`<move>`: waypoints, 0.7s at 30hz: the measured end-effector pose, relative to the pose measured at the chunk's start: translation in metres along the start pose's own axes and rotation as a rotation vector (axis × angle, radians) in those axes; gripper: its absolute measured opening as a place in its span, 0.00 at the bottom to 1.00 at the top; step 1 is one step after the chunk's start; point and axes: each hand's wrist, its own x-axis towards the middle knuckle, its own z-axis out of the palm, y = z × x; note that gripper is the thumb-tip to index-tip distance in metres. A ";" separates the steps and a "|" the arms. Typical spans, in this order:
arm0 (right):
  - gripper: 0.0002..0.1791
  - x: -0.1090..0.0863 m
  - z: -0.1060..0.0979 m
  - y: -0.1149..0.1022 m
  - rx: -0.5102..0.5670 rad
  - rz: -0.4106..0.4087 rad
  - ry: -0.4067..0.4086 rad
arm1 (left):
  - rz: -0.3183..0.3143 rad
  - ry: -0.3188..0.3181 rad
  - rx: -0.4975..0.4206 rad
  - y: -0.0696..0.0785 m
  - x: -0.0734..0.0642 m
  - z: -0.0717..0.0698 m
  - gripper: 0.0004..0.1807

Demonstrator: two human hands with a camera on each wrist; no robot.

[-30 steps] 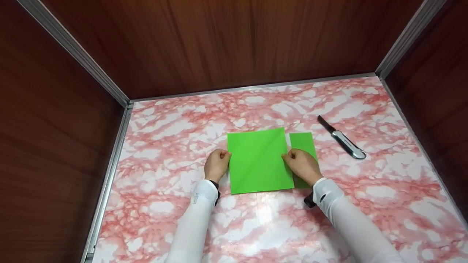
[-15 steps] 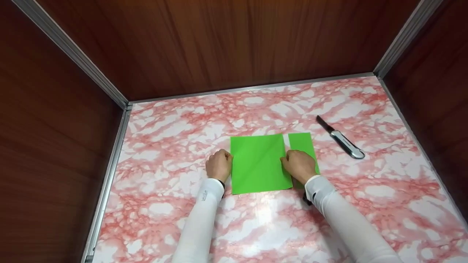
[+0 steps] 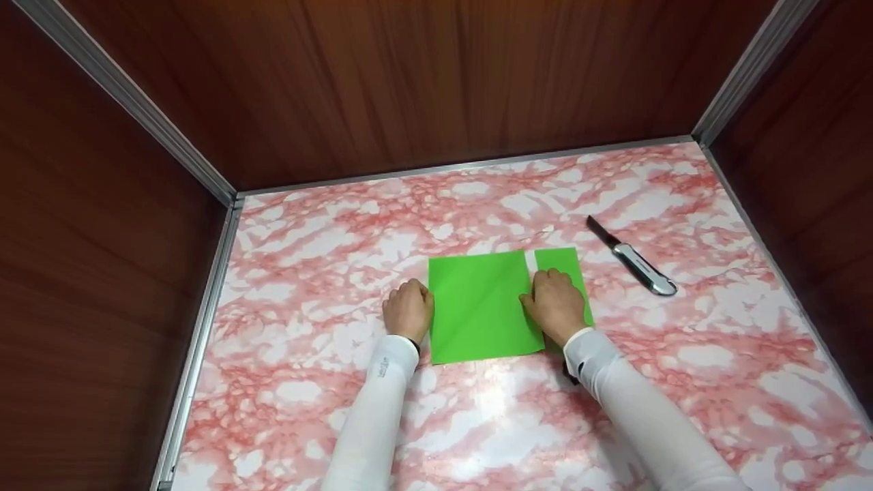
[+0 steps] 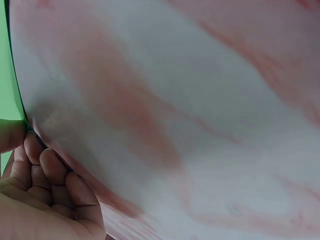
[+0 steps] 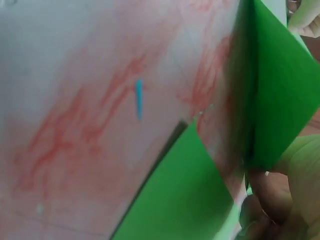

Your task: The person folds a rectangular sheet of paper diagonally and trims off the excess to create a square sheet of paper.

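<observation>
A square sheet of bright green paper (image 3: 481, 310) lies between my two hands in the head view, with a faint diagonal crease across it. My left hand (image 3: 408, 308) pinches its left edge; the left wrist view shows the thumb and curled fingers (image 4: 52, 167) at that edge. On the opposite side, my right hand (image 3: 558, 307) pinches the right edge, thumb on top and the other fingers beneath. In the right wrist view the sheet (image 5: 287, 85) stands tilted off the table. A narrow green paper strip (image 3: 560, 259) lies flat, partly hidden beneath the right hand.
A utility knife (image 3: 633, 262) with its dark blade out lies to the right of the strip. The red-and-white marbled tabletop (image 3: 307, 273) is bounded by brown wood-look panels (image 3: 409, 82) with metal edging. A small blue mark (image 5: 139, 100) shows on the tabletop.
The sheet's far edge has come down towards me. My left hand has turned, its back now facing up more. The right hand's fingers have spread forward over the strip.
</observation>
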 end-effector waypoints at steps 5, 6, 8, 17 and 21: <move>0.25 0.002 0.008 -0.005 -0.042 -0.181 0.028 | -0.003 0.008 0.014 0.000 0.001 0.003 0.05; 0.28 0.002 0.010 -0.006 -0.054 -0.219 0.007 | -0.003 0.006 0.014 0.001 0.002 0.003 0.05; 0.31 0.001 0.013 -0.010 -0.082 -0.281 -0.039 | -0.005 -0.004 0.010 0.001 0.002 0.003 0.05; 0.30 0.000 0.014 -0.019 -0.155 -0.330 -0.098 | 0.032 0.012 0.007 0.002 -0.001 0.002 0.15; 0.30 0.001 0.014 -0.019 -0.161 -0.340 -0.094 | 0.277 -0.035 0.073 0.007 -0.010 0.004 0.28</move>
